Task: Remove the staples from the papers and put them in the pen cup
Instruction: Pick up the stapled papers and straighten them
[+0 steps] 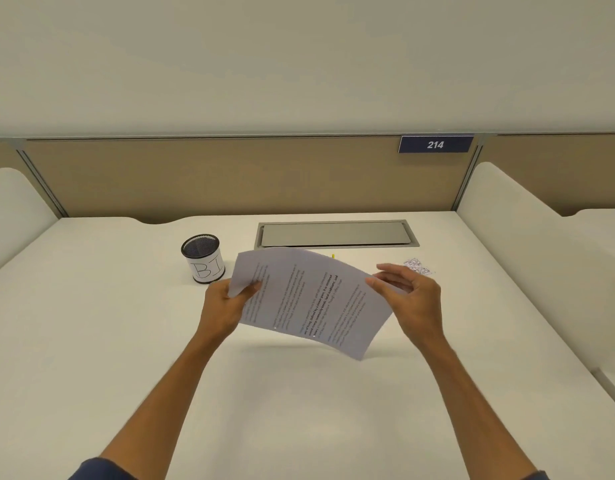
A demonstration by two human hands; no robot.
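Forearms reach in from the near edge of the white desk, which is smooth, matte and bare in front. The left hand pinches the left end of the papers, thumb on top and fingers curled beneath. The right hand sits at the opposite end with fingers loosely spread; its thumb tip touches the sheet edge, but whether it truly grips I cannot tell. The papers are thin, printed, bowed upward in the air above the desk, their long axis running left to right between the hands. Two tiny bright specks near the lower edge may be staples; they are too small to be sure. If so, they lie toward the person from both sets of fingers, roughly midway between the hands.

Beyond the left hand stands the pen cup, a black mesh cylinder wrapped in a hand-lettered white label, nearer the left hand. Far right lies a small tangle of wire bits. Behind is a grey cable hatch and a tan partition.
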